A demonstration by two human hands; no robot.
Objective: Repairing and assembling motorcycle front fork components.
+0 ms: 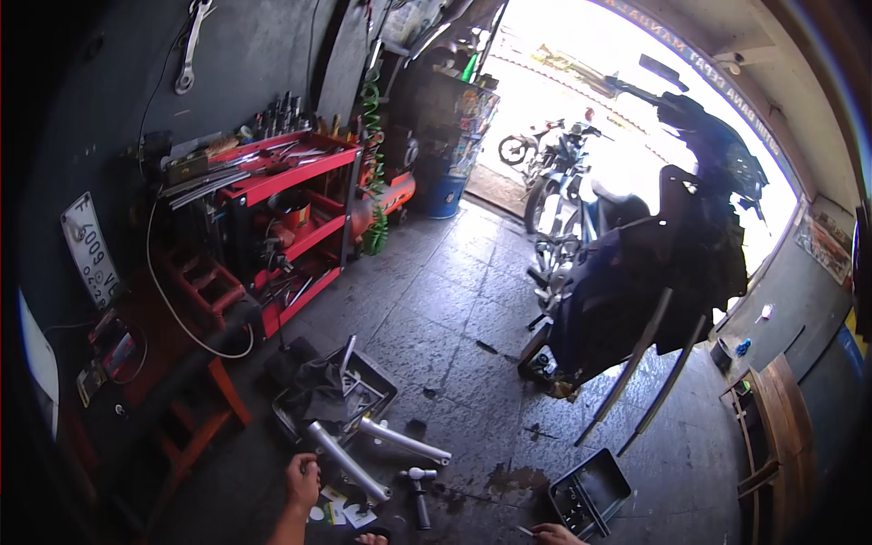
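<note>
My left hand [303, 480] is at the lower middle with its fingers curled in; whatever they hold, if anything, cannot be made out. Just right of it lies a silver fork leg [349, 461], and a second fork leg [406, 442] reaches off beyond it. Small paper packets [338, 510] are on the floor beside my left wrist. A hammer [419, 498] lies between my two hands. At the bottom edge my right hand [552, 534], partly cut off, pinches a thin pale object [525, 530]. Close to it is a black tray [619, 498] with dark long parts in it.
Another black tray [389, 394] holds a dark cloth and metal parts. A red tool cart [289, 238] stands at left. On the right a motorcycle [610, 289] is without its front wheel, two bare fork tubes [627, 377] pointing down. A wooden cabinet [783, 425] stands far right.
</note>
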